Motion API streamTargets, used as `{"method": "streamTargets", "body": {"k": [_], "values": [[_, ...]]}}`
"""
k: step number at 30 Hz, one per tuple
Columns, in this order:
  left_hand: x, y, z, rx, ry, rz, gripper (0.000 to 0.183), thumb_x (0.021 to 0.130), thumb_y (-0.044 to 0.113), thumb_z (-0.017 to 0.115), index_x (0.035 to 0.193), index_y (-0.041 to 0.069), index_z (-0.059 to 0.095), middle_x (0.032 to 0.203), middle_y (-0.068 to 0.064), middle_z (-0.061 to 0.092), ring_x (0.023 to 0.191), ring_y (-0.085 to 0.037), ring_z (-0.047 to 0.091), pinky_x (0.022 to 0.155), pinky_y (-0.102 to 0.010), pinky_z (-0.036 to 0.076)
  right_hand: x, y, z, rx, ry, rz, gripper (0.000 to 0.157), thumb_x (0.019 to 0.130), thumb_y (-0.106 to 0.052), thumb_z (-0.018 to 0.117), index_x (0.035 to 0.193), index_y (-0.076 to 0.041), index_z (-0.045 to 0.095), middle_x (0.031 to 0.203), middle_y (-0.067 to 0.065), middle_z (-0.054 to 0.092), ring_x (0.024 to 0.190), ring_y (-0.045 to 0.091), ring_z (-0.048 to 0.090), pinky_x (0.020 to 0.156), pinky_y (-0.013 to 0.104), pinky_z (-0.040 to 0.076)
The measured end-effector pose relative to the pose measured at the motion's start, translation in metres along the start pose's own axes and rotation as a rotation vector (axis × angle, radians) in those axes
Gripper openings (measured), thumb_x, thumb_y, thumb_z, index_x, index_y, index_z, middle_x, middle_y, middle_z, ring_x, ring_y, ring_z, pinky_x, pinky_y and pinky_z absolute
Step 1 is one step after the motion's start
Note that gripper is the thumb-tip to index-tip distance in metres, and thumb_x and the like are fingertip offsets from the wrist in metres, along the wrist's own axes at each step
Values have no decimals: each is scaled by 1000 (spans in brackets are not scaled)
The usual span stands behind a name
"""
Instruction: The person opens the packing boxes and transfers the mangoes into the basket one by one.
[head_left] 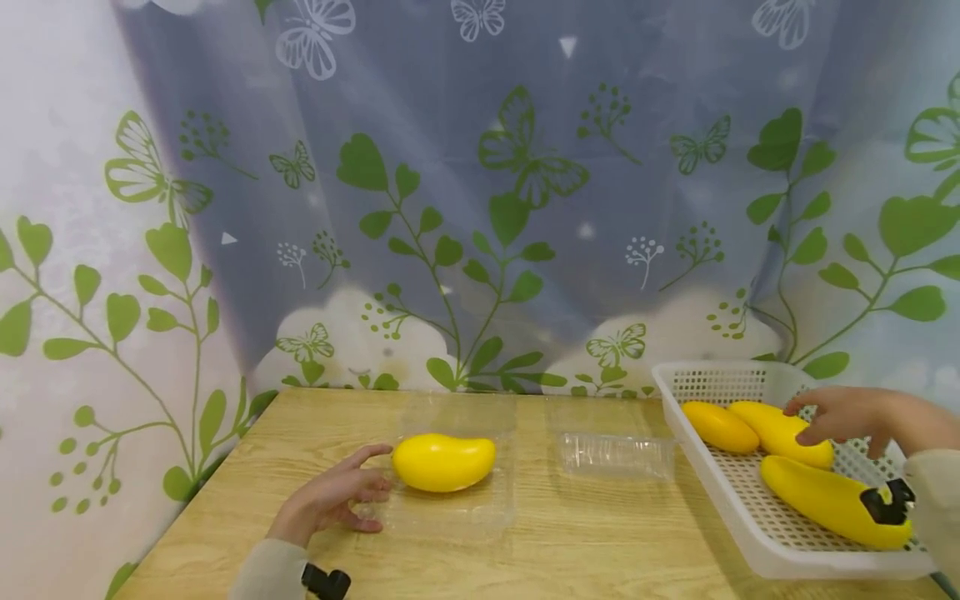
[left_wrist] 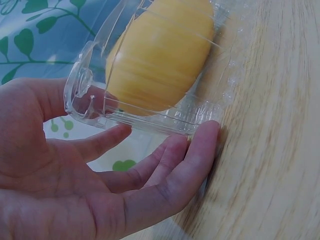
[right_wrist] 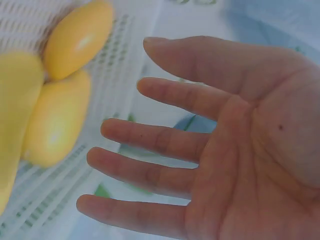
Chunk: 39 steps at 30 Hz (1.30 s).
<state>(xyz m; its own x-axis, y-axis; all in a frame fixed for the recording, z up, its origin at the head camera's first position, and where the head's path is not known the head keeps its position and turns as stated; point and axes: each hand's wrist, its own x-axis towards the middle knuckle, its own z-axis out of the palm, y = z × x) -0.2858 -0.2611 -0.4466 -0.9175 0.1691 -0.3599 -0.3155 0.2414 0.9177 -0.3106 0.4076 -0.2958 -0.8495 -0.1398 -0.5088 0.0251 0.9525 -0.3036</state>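
Note:
A yellow mango [head_left: 444, 462] lies in a clear plastic box [head_left: 498, 508] on the wooden table. My left hand [head_left: 337, 498] is at the box's left side, fingers spread. In the left wrist view its fingertips touch the clear wall, and one finger shows through the plastic. Over the white basket [head_left: 712, 508] at the right hovers my right hand [head_left: 855, 417], its fingers apart and nothing held. Beneath and beside it lie two yellow mangoes, one farther left [head_left: 720, 427] and one nearer the hand [head_left: 787, 435], plus a long yellow fruit [head_left: 825, 498].
Another clear plastic piece [head_left: 618, 456] stands on the table [head_left: 600, 542] between the box and the basket. Behind the table hangs a curtain [head_left: 450, 208] printed with leaves and butterflies. Black devices sit on both sleeves.

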Motion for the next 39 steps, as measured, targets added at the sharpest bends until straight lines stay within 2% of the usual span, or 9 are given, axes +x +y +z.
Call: {"method": "streamTargets", "body": {"k": [6, 14, 19, 24, 31, 39], "values": [[0, 0, 0, -6, -1, -4, 63, 100, 16, 53, 159, 17, 31, 139, -30, 52, 125, -40, 57, 74, -49, 66, -9, -31, 0, -36, 42, -139, 74, 98, -38, 68, 147, 8, 36, 137, 49, 41, 117, 59, 56, 80, 65, 59], [0, 1, 0, -6, 0, 4, 63, 100, 16, 54, 159, 18, 31, 139, -29, 52, 125, -39, 56, 74, -49, 66, -11, -64, 4, -71, 85, -263, 62, 98, -28, 68, 145, 4, 42, 134, 45, 48, 107, 49, 64, 75, 57, 61], [0, 1, -1, -5, -8, 6, 63, 101, 16, 54, 160, 18, 31, 139, -29, 52, 125, -39, 56, 74, -49, 66, -12, -79, 8, -122, 123, -322, 60, 98, -26, 68, 145, 4, 45, 133, 41, 54, 103, 38, 68, 78, 50, 61], [1, 0, -1, -1, -9, 4, 63, 101, 16, 53, 160, 17, 31, 139, -30, 52, 124, -39, 57, 74, -49, 66, -12, -92, 12, -185, 159, -372, 58, 98, -28, 68, 144, 1, 49, 132, 35, 59, 110, 44, 67, 87, 56, 59], [1, -1, -1, -1, -16, 4, 65, 99, 16, 54, 160, 17, 30, 138, -29, 51, 124, -39, 56, 75, -49, 66, -12, -108, 17, -154, 151, -424, 60, 99, -29, 67, 148, -1, 47, 137, 35, 56, 116, 52, 63, 93, 63, 55], [2, -1, -2, -1, -5, -4, 65, 99, 15, 55, 160, 18, 32, 137, -28, 53, 124, -38, 57, 74, -48, 66, -6, -128, 22, -131, 138, -458, 56, 100, -28, 66, 147, -3, 47, 138, 32, 56, 117, 50, 64, 97, 64, 54]]}}
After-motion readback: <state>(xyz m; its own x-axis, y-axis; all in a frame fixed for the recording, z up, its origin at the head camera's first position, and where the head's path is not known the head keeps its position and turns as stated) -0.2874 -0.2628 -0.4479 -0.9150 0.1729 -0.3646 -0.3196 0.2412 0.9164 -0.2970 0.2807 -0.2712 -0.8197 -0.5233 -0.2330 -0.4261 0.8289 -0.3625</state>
